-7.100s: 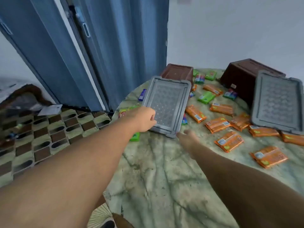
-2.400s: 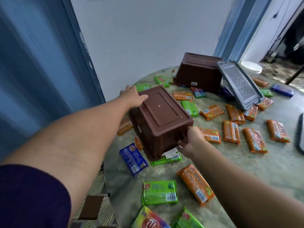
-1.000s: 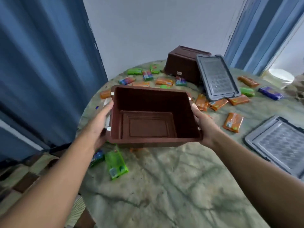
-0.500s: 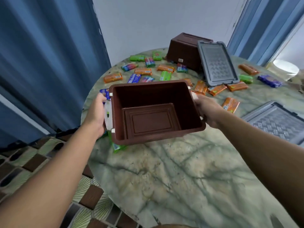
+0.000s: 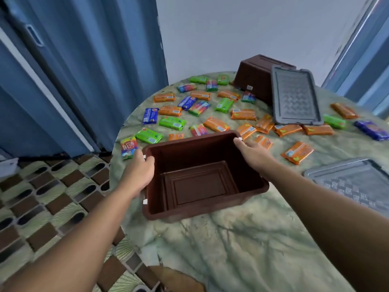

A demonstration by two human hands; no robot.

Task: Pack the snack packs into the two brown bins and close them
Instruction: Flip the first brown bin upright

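Note:
An empty brown bin [image 5: 202, 182] stands upright and open on the round marble table [image 5: 242, 245]. My left hand [image 5: 140, 171] grips its left rim and my right hand [image 5: 253, 152] grips its right rim. A second brown bin [image 5: 254, 79] lies upside down at the back, with a grey lid [image 5: 294, 98] leaning on it. Another grey lid [image 5: 353, 182] lies flat at the right. Several snack packs in orange [image 5: 297, 152], green [image 5: 172, 122] and blue [image 5: 150, 115] are scattered across the table behind the bin.
Blue folding doors [image 5: 84, 70] stand left of the table and a white wall behind it. A patterned brown-and-green tiled floor [image 5: 42, 197] lies below the table's left edge. More packs [image 5: 371, 130] lie near the far right edge.
Since the upside-down bin was lifted and turned over, both hands have brought it down toward the near part of the table. It now rests lower and closer, open side up.

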